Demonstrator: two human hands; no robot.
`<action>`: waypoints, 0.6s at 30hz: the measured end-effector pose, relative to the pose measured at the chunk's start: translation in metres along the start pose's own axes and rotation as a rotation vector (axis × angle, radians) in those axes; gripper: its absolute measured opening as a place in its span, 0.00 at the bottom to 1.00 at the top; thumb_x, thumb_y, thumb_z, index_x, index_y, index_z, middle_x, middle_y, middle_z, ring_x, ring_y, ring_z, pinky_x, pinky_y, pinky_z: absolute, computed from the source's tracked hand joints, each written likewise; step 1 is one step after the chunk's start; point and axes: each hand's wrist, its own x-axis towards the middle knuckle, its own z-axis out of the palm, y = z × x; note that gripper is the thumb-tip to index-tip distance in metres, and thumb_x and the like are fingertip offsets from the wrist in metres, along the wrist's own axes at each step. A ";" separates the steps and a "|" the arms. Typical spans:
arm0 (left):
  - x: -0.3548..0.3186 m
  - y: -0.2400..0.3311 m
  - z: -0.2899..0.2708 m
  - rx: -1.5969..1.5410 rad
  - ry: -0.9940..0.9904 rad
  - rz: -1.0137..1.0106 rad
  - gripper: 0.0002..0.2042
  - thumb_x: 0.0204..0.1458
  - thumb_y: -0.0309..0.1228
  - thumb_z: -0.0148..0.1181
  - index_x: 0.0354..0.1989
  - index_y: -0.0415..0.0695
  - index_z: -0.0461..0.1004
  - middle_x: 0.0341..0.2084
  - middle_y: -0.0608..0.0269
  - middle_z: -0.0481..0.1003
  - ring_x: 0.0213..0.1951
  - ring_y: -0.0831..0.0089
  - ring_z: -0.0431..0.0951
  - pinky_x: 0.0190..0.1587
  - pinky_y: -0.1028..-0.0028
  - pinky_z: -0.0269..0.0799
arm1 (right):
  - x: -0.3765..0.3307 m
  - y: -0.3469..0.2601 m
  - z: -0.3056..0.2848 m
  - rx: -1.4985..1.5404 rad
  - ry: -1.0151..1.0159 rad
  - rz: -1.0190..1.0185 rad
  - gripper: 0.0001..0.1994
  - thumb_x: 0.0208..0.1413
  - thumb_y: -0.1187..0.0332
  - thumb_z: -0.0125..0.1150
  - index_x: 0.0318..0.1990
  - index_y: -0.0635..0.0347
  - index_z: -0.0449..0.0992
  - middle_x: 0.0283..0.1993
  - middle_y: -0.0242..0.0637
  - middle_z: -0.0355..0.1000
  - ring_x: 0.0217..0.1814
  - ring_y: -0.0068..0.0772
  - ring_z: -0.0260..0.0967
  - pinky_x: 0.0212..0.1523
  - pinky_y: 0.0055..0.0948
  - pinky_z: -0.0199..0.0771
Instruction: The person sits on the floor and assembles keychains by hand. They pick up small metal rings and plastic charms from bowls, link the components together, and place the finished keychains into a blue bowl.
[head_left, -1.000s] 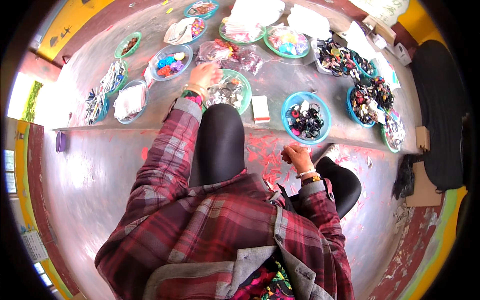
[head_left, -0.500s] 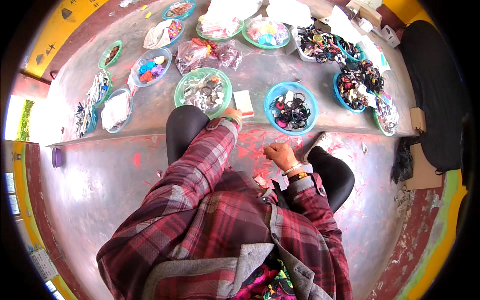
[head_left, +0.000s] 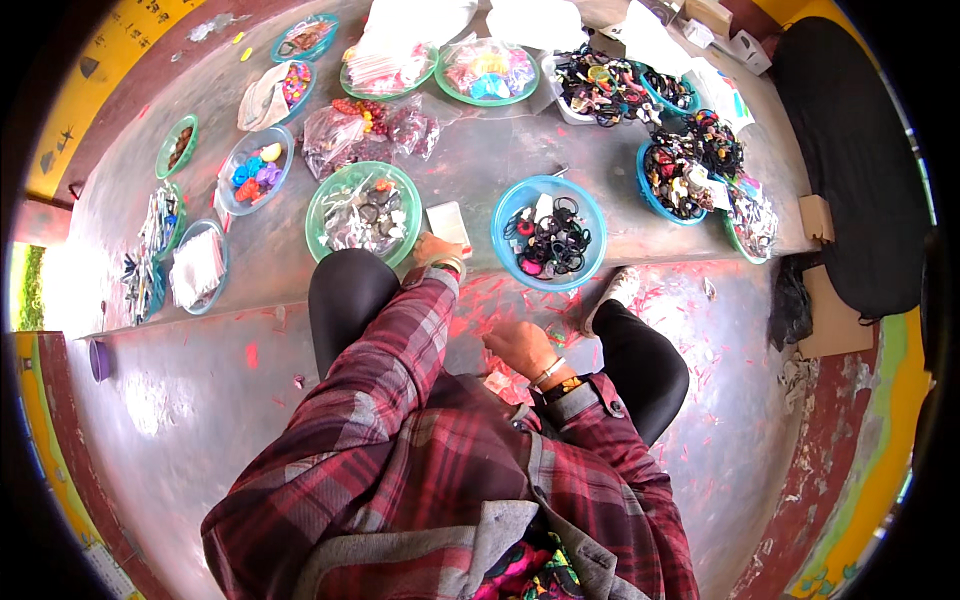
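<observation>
My left hand point(head_left: 437, 249) rests at the edge of the raised ledge, between a green basin point(head_left: 411, 245) of small clear packets and dark bands and a flat white box point(head_left: 449, 222). Its fingers look curled, with the tips hidden. Lower down, over the red-littered floor between my knees, my right hand point(head_left: 522, 346) is closed with its back toward me. Whatever its fingers may hold is out of sight. A blue basin point(head_left: 500, 253) of black hair ties, a few of them pink, stands on the ledge beyond my right hand.
Basins of colourful goods line the ledge, among them a blue bowl of fabric scrunchies point(head_left: 231, 190). Reddish plastic bags point(head_left: 345, 140) lie behind the green basin. Heaped hair ties point(head_left: 690, 180) sit at right, near a long black covered object point(head_left: 845, 160). A purple cup point(head_left: 99, 361) stands at far left.
The whole view has shifted, so the basins sit further left and slightly lower. My right hand has come a little nearer my body. My left hand is slightly closer to the white box.
</observation>
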 end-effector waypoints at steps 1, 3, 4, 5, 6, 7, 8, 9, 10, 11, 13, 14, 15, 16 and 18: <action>0.000 0.002 0.001 -0.001 0.023 -0.001 0.33 0.24 0.41 0.69 0.40 0.36 0.65 0.37 0.49 0.71 0.40 0.59 0.73 0.43 0.69 0.69 | 0.001 0.000 0.000 -0.012 -0.003 0.001 0.15 0.46 0.57 0.49 0.24 0.59 0.74 0.22 0.47 0.69 0.27 0.50 0.67 0.29 0.42 0.66; 0.000 0.006 0.002 -0.023 -0.029 -0.013 0.30 0.29 0.38 0.66 0.42 0.38 0.62 0.35 0.50 0.71 0.39 0.60 0.73 0.42 0.67 0.69 | 0.001 -0.001 0.000 -0.033 -0.013 0.001 0.15 0.47 0.57 0.49 0.25 0.58 0.74 0.22 0.47 0.69 0.27 0.50 0.67 0.28 0.42 0.66; 0.001 0.008 0.002 -0.034 -0.055 -0.021 0.29 0.31 0.37 0.65 0.42 0.38 0.61 0.34 0.51 0.71 0.38 0.60 0.73 0.41 0.66 0.69 | 0.001 -0.001 0.000 -0.033 -0.020 0.011 0.15 0.47 0.57 0.49 0.25 0.58 0.74 0.22 0.47 0.69 0.27 0.50 0.67 0.28 0.42 0.66; 0.000 0.008 0.003 -0.044 -0.081 -0.029 0.27 0.33 0.35 0.64 0.43 0.39 0.59 0.34 0.51 0.71 0.38 0.60 0.74 0.40 0.65 0.69 | 0.000 -0.002 0.000 -0.033 -0.027 0.021 0.15 0.47 0.56 0.49 0.25 0.58 0.74 0.22 0.47 0.69 0.27 0.50 0.67 0.28 0.42 0.66; -0.004 0.010 0.003 -0.195 -0.072 0.010 0.25 0.37 0.27 0.59 0.44 0.35 0.57 0.33 0.45 0.71 0.34 0.58 0.75 0.37 0.64 0.71 | 0.000 -0.002 0.000 -0.031 -0.032 0.032 0.15 0.47 0.56 0.49 0.25 0.58 0.74 0.22 0.47 0.69 0.26 0.50 0.67 0.28 0.42 0.66; -0.007 0.011 0.002 -0.310 -0.110 -0.015 0.25 0.37 0.26 0.59 0.44 0.35 0.56 0.33 0.44 0.71 0.33 0.57 0.75 0.36 0.64 0.71 | 0.000 0.000 0.002 -0.053 -0.027 0.015 0.15 0.47 0.56 0.50 0.25 0.58 0.74 0.22 0.47 0.69 0.26 0.50 0.67 0.28 0.42 0.66; -0.010 0.011 0.002 -0.425 -0.149 -0.039 0.26 0.37 0.26 0.59 0.45 0.34 0.54 0.33 0.43 0.71 0.32 0.57 0.75 0.35 0.64 0.72 | 0.000 0.005 0.005 -0.075 -0.021 -0.001 0.15 0.46 0.56 0.50 0.25 0.58 0.74 0.22 0.47 0.68 0.26 0.50 0.67 0.28 0.42 0.66; -0.018 0.016 -0.006 -0.534 -0.192 -0.059 0.27 0.37 0.25 0.58 0.46 0.34 0.53 0.33 0.41 0.71 0.32 0.56 0.75 0.34 0.65 0.72 | -0.002 0.007 0.007 -0.093 -0.010 -0.011 0.15 0.46 0.56 0.50 0.25 0.59 0.74 0.21 0.47 0.68 0.26 0.50 0.67 0.28 0.42 0.66; -0.024 0.020 -0.019 -0.588 -0.155 -0.145 0.22 0.37 0.23 0.56 0.43 0.35 0.59 0.31 0.44 0.72 0.30 0.56 0.76 0.31 0.64 0.72 | -0.001 0.004 0.007 -0.066 -0.007 0.007 0.15 0.46 0.56 0.50 0.24 0.59 0.74 0.21 0.46 0.68 0.26 0.50 0.67 0.28 0.42 0.66; 0.008 0.002 0.017 -0.640 -0.239 -0.082 0.21 0.37 0.21 0.56 0.43 0.33 0.60 0.32 0.45 0.72 0.32 0.57 0.75 0.33 0.64 0.71 | -0.001 0.001 0.005 -0.038 -0.005 0.025 0.15 0.46 0.56 0.50 0.24 0.59 0.74 0.21 0.46 0.68 0.26 0.50 0.67 0.27 0.42 0.66; 0.081 -0.048 0.060 -0.777 -0.350 0.018 0.20 0.36 0.17 0.55 0.42 0.31 0.62 0.33 0.47 0.72 0.35 0.58 0.74 0.36 0.64 0.70 | 0.010 -0.015 0.001 -0.004 -0.031 -0.002 0.15 0.46 0.56 0.50 0.24 0.59 0.74 0.21 0.46 0.69 0.26 0.50 0.67 0.27 0.42 0.66; 0.066 -0.038 0.054 -0.781 -0.422 0.024 0.08 0.38 0.20 0.52 0.30 0.37 0.68 0.27 0.50 0.73 0.30 0.58 0.76 0.28 0.64 0.70 | 0.009 -0.013 -0.004 -0.001 -0.017 0.050 0.15 0.46 0.57 0.50 0.23 0.59 0.74 0.21 0.46 0.69 0.26 0.50 0.67 0.27 0.42 0.65; 0.041 -0.022 0.035 -0.896 -0.488 -0.007 0.10 0.39 0.20 0.52 0.33 0.36 0.67 0.29 0.52 0.73 0.30 0.59 0.75 0.30 0.64 0.69 | 0.006 -0.012 -0.011 0.009 0.009 0.103 0.15 0.46 0.57 0.50 0.23 0.59 0.73 0.21 0.45 0.69 0.26 0.50 0.67 0.28 0.42 0.65; 0.012 -0.007 0.005 -1.015 -0.548 -0.044 0.12 0.40 0.21 0.53 0.36 0.35 0.66 0.30 0.53 0.73 0.31 0.59 0.75 0.31 0.64 0.69 | 0.004 -0.012 -0.016 -0.035 0.084 0.118 0.14 0.46 0.57 0.49 0.23 0.58 0.74 0.21 0.46 0.69 0.27 0.50 0.67 0.29 0.42 0.66; -0.036 0.011 -0.050 -1.149 -0.642 -0.087 0.13 0.41 0.21 0.53 0.39 0.36 0.66 0.31 0.56 0.73 0.31 0.63 0.75 0.30 0.69 0.69 | 0.007 0.003 -0.019 0.050 0.184 0.175 0.15 0.47 0.57 0.50 0.25 0.60 0.74 0.22 0.43 0.70 0.26 0.45 0.69 0.28 0.39 0.67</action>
